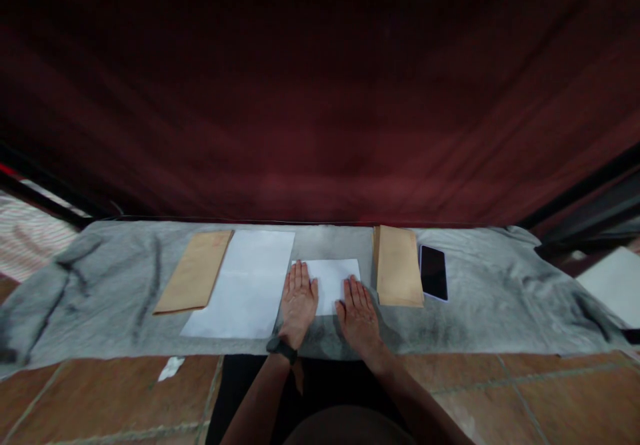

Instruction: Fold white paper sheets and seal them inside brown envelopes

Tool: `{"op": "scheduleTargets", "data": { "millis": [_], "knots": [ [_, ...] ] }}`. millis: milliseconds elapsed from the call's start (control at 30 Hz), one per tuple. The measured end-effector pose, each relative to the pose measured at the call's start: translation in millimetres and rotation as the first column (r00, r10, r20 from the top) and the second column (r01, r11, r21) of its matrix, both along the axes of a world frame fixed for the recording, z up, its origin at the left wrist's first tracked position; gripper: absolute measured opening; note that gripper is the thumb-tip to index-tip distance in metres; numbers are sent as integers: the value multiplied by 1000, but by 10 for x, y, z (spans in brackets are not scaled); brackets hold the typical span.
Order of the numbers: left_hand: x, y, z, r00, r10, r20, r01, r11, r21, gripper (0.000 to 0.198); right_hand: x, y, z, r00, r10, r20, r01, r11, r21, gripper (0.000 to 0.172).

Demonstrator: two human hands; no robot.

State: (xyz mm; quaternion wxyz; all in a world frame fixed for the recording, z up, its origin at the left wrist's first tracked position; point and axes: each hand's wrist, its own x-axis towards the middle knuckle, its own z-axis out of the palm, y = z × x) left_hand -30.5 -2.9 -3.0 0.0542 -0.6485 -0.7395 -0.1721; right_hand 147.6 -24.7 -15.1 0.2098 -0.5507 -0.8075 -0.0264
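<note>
A small folded white paper lies on a grey cloth in front of me. My left hand rests flat on the paper's left edge, fingers stretched out, a dark watch on its wrist. Over the paper's lower right corner my right hand also lies flat with fingers extended. Neither hand grips anything. A larger white sheet sits just left of my left hand.
A brown envelope lies left of the large sheet. A stack of brown envelopes and a dark phone lie to the right. A dark red curtain hangs behind. Tiled floor with a paper scrap runs below.
</note>
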Motion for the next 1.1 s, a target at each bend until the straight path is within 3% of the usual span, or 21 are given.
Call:
{"op": "scheduleTargets", "data": {
  "millis": [133,300,467,600,733,1100],
  "knots": [
    [87,-117,16,1000,13,13,-13,1000,0,59,42,-51,-23,1000,-23,13,23,1000,2,58],
    [254,-386,-7,990,-142,-11,142,990,0,57,63,-77,-29,1000,-30,0,30,1000,-3,58],
    [258,-495,11,988,-147,-47,146,989,-27,56,-9,-34,53,999,-31,-22,30,999,-34,54],
    [217,-475,16,983,-174,-53,172,984,-38,56,-261,41,157,993,106,-59,-111,990,-88,52],
    [206,-476,15,981,-193,2,193,981,-21,64,-403,90,142,978,194,-73,-201,974,-108,52],
    [239,-468,-7,986,-165,-11,165,986,-15,57,55,17,-36,1000,23,6,-23,1000,5,60]
  ]
}}
